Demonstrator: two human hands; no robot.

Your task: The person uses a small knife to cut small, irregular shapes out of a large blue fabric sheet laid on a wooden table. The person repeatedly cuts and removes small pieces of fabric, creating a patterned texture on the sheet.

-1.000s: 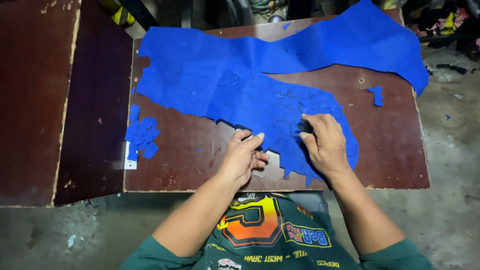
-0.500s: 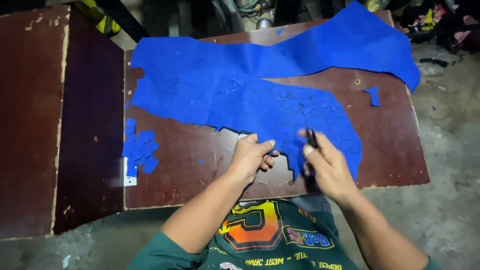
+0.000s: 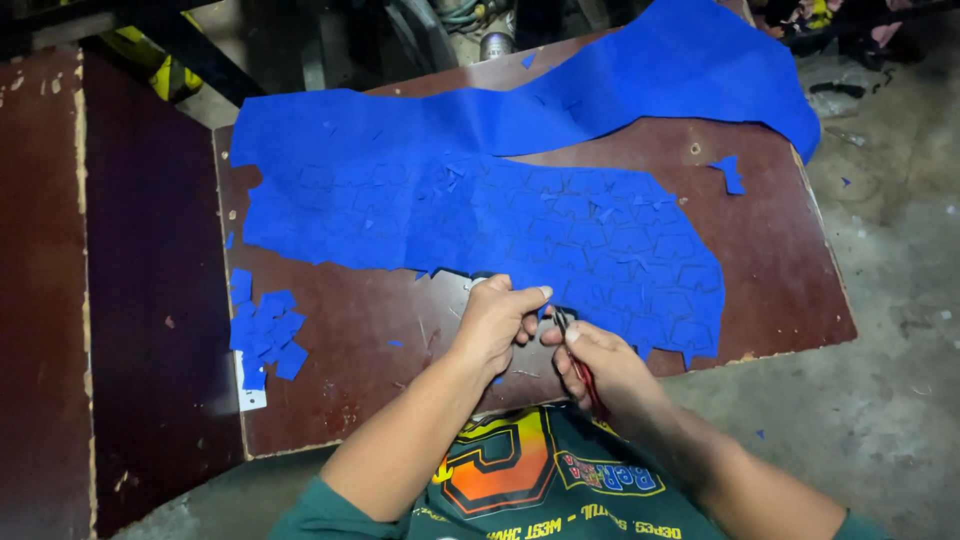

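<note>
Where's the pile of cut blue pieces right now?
In the head view, the pile of cut blue pieces lies on the brown table near its left edge, below the big blue sheet and left of the left hand.

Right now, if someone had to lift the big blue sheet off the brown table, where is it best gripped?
Probably by its near edge, from the person's side. The blue sheet lies flat and limp on the table, and its near edge reaches the left hand and right hand. The cut outlines there look weak, so pinching the uncut part seems safer.
</note>
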